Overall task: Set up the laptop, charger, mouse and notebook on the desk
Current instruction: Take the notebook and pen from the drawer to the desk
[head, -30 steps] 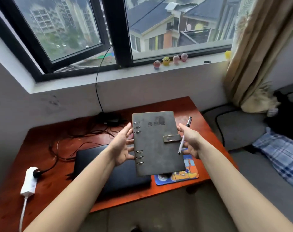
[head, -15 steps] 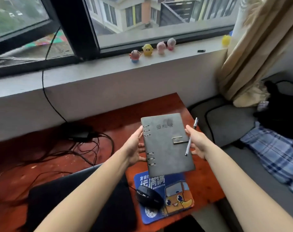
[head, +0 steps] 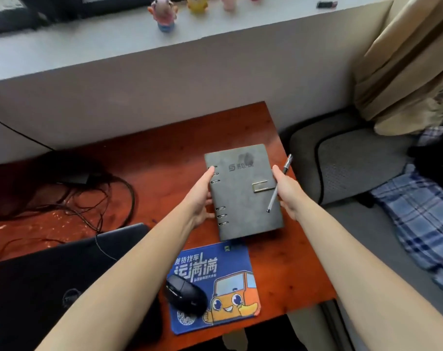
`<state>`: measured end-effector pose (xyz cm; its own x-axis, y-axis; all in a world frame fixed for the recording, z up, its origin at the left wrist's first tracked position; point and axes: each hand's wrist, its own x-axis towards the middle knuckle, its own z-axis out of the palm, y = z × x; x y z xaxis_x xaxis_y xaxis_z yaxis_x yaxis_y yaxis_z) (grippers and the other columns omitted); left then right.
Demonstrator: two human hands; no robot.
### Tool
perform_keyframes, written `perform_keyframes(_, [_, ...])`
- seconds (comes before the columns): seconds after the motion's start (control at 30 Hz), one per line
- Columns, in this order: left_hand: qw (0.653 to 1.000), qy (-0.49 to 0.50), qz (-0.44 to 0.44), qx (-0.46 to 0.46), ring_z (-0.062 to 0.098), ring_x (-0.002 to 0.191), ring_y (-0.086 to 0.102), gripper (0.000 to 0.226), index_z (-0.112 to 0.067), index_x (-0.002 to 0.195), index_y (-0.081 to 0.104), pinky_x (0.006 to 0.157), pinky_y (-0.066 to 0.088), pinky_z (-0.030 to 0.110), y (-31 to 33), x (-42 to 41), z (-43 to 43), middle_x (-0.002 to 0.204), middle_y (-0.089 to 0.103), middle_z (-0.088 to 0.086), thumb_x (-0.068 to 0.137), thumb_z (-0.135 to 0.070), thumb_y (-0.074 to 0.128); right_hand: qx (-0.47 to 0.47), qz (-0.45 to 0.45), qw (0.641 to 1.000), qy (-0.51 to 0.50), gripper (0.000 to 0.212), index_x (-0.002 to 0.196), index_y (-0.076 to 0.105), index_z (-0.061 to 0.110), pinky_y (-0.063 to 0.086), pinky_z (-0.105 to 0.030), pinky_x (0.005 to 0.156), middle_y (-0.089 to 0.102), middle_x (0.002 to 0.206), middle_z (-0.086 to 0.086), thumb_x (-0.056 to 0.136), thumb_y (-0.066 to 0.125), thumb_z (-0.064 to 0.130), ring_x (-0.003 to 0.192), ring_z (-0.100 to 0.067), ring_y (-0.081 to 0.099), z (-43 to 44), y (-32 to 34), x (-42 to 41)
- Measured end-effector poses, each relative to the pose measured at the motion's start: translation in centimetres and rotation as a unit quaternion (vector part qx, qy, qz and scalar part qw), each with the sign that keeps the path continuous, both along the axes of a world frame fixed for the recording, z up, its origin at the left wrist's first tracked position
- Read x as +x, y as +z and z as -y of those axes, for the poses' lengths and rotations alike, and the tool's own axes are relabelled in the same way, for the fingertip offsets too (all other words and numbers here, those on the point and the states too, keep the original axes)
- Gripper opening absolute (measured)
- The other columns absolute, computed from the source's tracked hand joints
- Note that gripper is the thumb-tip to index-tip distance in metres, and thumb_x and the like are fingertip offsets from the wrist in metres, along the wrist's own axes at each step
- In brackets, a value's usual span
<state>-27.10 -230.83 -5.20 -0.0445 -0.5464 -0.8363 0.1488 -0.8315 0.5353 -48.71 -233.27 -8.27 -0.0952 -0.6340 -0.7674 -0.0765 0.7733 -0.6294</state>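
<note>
A grey ring-bound notebook point(head: 243, 193) with a clasp is held low over the back right part of the red-brown desk point(head: 164, 148). My left hand point(head: 201, 198) grips its ringed left edge. My right hand point(head: 287, 193) grips its right edge and also pinches a pen point(head: 278, 186) that lies across the cover. A closed black laptop point(head: 50, 279) lies at the front left. A black mouse point(head: 186, 296) sits on a blue mouse pad point(head: 215, 285) just in front of the notebook. A black charger brick point(head: 73, 177) with tangled cables rests at the back left.
Small toy figures point(head: 164, 13) stand on the white windowsill above the desk. A beige curtain point(head: 405, 59) hangs at the right. A grey cushion point(head: 354, 158) and a blue plaid cloth point(head: 423, 219) lie right of the desk's edge.
The view has tilted down and closer to the desk. Both hands have carried the notebook lower and further toward the desk's back right, beyond the mouse pad.
</note>
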Motion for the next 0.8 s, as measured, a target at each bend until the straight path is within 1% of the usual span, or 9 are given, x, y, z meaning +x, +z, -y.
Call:
perform_keyframes(0.07, [1.0, 0.01, 0.006, -0.007, 0.024, 0.106, 0.061, 0.049, -0.034, 0.115, 0.064, 0.086, 0.047, 0.044, -0.5, -0.6, 0.6, 0.106, 0.064, 0.005, 0.091, -0.07, 0.041, -0.006, 0.006, 1.0, 0.013, 0.049, 0.113, 0.068, 0.021, 0.054, -0.023, 0.062, 0.078, 0.093, 0.014, 0.1, 0.041, 0.06, 0.08, -0.005, 0.075, 1.1, -0.3, -0.6])
perform_keyframes(0.13, [1.0, 0.016, 0.013, -0.009, 0.022, 0.104, 0.062, 0.05, -0.033, 0.117, 0.064, 0.08, 0.047, 0.04, -0.6, -1.6, 0.6, 0.105, 0.065, 0.004, 0.092, -0.069, 0.04, -0.006, 0.011, 0.999, 0.043, 0.055, 0.129, 0.063, 0.019, 0.055, -0.033, 0.086, 0.076, 0.11, 0.007, 0.1, 0.04, 0.06, 0.099, -0.014, 0.073, 1.6, -0.9, -1.3])
perform_keyframes(0.27, [0.999, 0.016, 0.024, -0.026, 0.01, 0.1, 0.062, 0.045, -0.033, 0.105, 0.066, 0.084, 0.043, 0.038, -0.7, -2.8, -0.3, 0.106, 0.069, -0.008, 0.095, -0.067, 0.039, 0.008, -0.012, 0.995, 0.098, 0.068, 0.145, 0.051, 0.012, 0.04, -0.043, 0.113, 0.061, 0.137, -0.007, 0.098, 0.041, 0.061, 0.126, -0.027, 0.057, 1.1, -1.3, -1.4])
perform_keyframes(0.4, [0.999, 0.006, 0.015, -0.031, 0.016, 0.123, 0.054, 0.053, -0.034, 0.131, 0.054, 0.101, 0.036, 0.045, 0.1, -2.1, -1.7, 0.137, 0.059, 0.0, 0.095, -0.069, 0.034, -0.001, -0.065, 0.994, 0.09, 0.064, 0.148, 0.046, 0.015, 0.036, -0.043, 0.116, 0.054, 0.145, -0.007, 0.101, 0.038, 0.056, 0.132, -0.029, 0.05, 0.1, 0.2, -0.7])
perform_keyframes(0.53, [0.992, -0.018, 0.119, -0.041, 0.022, 0.144, 0.034, 0.069, -0.021, 0.155, 0.029, 0.117, 0.028, 0.043, 0.7, 0.7, -3.4, 0.158, 0.035, 0.004, 0.099, -0.062, 0.034, -0.044, -0.201, 0.969, 0.135, 0.046, 0.122, 0.066, 0.012, 0.043, -0.035, 0.091, 0.065, 0.124, -0.017, 0.102, 0.039, 0.044, 0.115, -0.036, 0.059, -0.3, 1.9, 0.4])
perform_keyframes(0.6, [0.96, -0.129, 0.235, -0.085, 0.02, 0.149, 0.025, 0.063, -0.015, 0.155, 0.026, 0.122, 0.018, 0.036, 0.4, 3.1, -4.6, 0.162, 0.026, 0.005, 0.104, -0.052, 0.029, -0.047, -0.185, 0.97, 0.153, 0.03, 0.102, 0.068, 0.012, 0.05, -0.034, 0.079, 0.069, 0.098, -0.015, 0.098, 0.048, 0.034, 0.089, -0.033, 0.066, -0.3, 2.5, 2.1])
perform_keyframes(0.67, [0.892, -0.244, 0.363, -0.111, 0.025, 0.151, 0.02, 0.063, -0.016, 0.156, 0.025, 0.122, 0.015, 0.036, -0.6, 6.0, -6.3, 0.163, 0.023, 0.011, 0.104, -0.052, 0.028, -0.04, -0.136, 0.976, 0.163, 0.017, 0.09, 0.062, 0.013, 0.05, -0.032, 0.062, 0.062, 0.079, -0.011, 0.095, 0.053, 0.026, 0.066, -0.025, 0.06, -0.5, 2.9, 4.7])
perform_keyframes(0.73, [0.821, -0.328, 0.451, -0.122, 0.029, 0.152, 0.011, 0.066, -0.023, 0.157, 0.021, 0.123, 0.014, 0.045, -1.6, 8.5, -7.9, 0.164, 0.016, 0.014, 0.101, -0.058, 0.028, -0.058, -0.129, 0.971, 0.194, 0.015, 0.084, 0.06, 0.014, 0.057, -0.036, 0.067, 0.061, 0.078, -0.012, 0.096, 0.055, 0.021, 0.069, -0.027, 0.062, -0.6, 2.9, 7.2])
perform_keyframes(0.8, [0.756, -0.389, 0.509, -0.133, 0.03, 0.153, 0.001, 0.067, -0.027, 0.158, 0.016, 0.123, 0.01, 0.05, -2.3, 10.9, -9.3, 0.166, 0.006, 0.014, 0.1, -0.059, 0.028, -0.085, -0.162, 0.952, 0.245, 0.015, 0.094, 0.067, 0.016, 0.057, -0.043, 0.088, 0.069, 0.092, -0.013, 0.097, 0.055, 0.026, 0.091, -0.034, 0.068, -0.8, 2.5, 9.9])
